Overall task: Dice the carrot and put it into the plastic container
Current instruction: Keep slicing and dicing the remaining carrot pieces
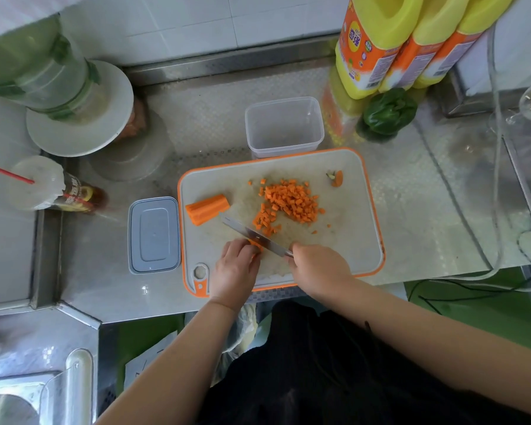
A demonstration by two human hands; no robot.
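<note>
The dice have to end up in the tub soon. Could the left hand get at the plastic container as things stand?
Probably yes: the plastic container stands open just beyond the cutting board, nothing over it. But the left hand holds carrot strips under the knife, so it must let go first.

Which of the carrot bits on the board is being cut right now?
The small piece under the left hand, where the knife held by the right hand meets it. The big chunk lies untouched, apart at the board's left.
</note>
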